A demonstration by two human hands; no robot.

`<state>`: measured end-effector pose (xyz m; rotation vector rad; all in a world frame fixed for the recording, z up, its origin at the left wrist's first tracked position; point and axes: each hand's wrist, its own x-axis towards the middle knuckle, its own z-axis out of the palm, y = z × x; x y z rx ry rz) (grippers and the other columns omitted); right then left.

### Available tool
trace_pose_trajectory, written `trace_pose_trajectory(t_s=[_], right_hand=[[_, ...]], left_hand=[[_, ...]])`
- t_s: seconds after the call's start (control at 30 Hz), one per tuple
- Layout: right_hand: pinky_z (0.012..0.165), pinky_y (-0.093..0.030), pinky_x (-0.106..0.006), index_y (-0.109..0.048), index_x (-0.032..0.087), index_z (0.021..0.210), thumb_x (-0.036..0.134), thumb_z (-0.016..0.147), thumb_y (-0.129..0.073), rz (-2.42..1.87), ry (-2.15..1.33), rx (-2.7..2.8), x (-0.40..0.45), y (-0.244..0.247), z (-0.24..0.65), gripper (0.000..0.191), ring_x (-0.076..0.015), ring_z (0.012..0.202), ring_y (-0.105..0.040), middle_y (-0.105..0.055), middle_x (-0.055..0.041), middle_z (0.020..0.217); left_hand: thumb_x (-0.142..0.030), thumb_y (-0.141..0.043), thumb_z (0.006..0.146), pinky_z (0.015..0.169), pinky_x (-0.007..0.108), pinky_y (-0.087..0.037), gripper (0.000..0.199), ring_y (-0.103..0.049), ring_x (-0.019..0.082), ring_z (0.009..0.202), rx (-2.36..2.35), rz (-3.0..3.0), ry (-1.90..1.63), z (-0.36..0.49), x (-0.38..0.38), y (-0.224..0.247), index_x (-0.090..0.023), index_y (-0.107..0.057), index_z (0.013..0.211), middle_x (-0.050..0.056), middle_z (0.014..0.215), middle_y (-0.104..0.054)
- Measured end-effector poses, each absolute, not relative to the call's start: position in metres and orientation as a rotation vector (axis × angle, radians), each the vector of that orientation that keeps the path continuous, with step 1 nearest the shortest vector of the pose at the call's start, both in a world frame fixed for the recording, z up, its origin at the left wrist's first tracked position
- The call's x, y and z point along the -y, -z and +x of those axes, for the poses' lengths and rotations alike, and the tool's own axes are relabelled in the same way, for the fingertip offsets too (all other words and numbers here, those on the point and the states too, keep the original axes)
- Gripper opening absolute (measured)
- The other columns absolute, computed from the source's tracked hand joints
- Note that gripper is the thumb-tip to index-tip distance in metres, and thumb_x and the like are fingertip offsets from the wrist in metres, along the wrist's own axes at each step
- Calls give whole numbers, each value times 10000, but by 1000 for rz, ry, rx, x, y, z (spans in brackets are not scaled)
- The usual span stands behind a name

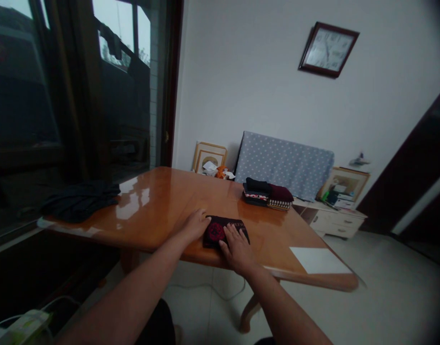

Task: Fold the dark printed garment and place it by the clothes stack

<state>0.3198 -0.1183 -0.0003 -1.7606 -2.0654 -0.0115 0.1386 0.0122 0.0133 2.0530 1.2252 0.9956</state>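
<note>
A dark folded garment (217, 232) with a red round print and lettering lies near the front edge of the wooden table. My right hand (237, 247) rests flat on its right part, fingers spread, covering some of the print. At the garment's left edge is my left hand (196, 224), its fingers stretched toward the upper left corner and touching or nearly touching the cloth. Neither hand lifts the garment.
Two stacks of folded clothes, a dark stack (255, 191) and a maroon-topped stack (280, 195), sit toward the table's back right. A crumpled dark garment (81, 200) lies at the left end. A white sheet (320, 260) rests on the glossy table (162, 196) at right.
</note>
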Motion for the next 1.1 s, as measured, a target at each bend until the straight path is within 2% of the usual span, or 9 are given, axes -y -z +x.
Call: trace_pose_trajectory(t_s=[0.07,0.13,0.27,0.4,0.53,0.77,0.93,1.0,1.1], right_hand=[[1222,-125,-499,-378,144,1517,503,997,-338,-1741,-4,2069,118,-1,321,633,-265,1486,-249,-331,-122,1578],[1220,-141,-506,-396,147,1508,513,990,-357,-1713,-17,2052,119,-3,323,635,-268,1483,-259,-350,-123,1570],[1200,-229,-502,-474,148,1452,490,982,-376,-1626,71,1812,127,2,330,589,-266,1463,-309,-396,-128,1549],[1143,-351,-473,-535,147,1384,486,973,-374,-1525,48,1506,143,12,342,557,-255,1370,-452,-515,-143,1455],[1107,-385,-470,-580,146,1323,532,943,-390,-1554,-24,1196,154,17,359,574,-274,1268,-540,-604,-152,1342],[1024,-433,-440,-578,123,1305,551,925,-372,-1566,14,897,162,15,381,608,-292,1211,-566,-615,-177,1299],[997,-456,-437,-617,134,1227,559,920,-390,-1567,28,860,179,19,386,571,-292,1171,-591,-653,-162,1229],[904,-515,-429,-626,157,1190,576,916,-398,-1580,-52,842,189,22,381,549,-288,1054,-651,-700,-139,1109],[651,-567,-394,-619,180,1147,622,895,-435,-1560,-335,801,198,28,367,541,-262,725,-697,-716,-72,798]], left_hand=[[-358,-540,897,1141,363,-312,524,-445,257,1372,-1204,2120,-972,144,-18,-15,-114,-528,1362,171,1474,-501],[-363,-534,897,1141,346,-307,506,-436,245,1379,-1154,2187,-929,150,-21,-17,-122,-556,1341,153,1473,-507],[-404,-553,876,969,316,-445,368,-626,228,1109,-1107,2257,-862,148,-20,-19,-175,-675,1136,107,1203,-695],[-536,-592,827,814,329,-458,386,-644,243,929,-1212,2282,-860,133,-7,-21,-194,-679,985,99,1024,-714],[-655,-514,838,681,316,-422,466,-625,226,766,-1381,2251,-853,130,22,-22,-204,-634,850,76,852,-691],[-550,-401,921,592,259,-444,417,-617,155,636,-800,1820,-579,154,69,-23,-177,-583,885,45,764,-678],[-458,-419,911,589,252,-432,320,-587,145,610,-969,1817,-798,158,55,-17,-191,-580,837,15,694,-646],[-455,-432,908,573,253,-418,301,-583,144,589,-1041,1829,-805,160,50,-9,-196,-564,831,13,694,-649],[-447,-484,899,547,245,-391,252,-573,137,560,-1060,1890,-766,165,52,3,-204,-545,869,-7,671,-626]])
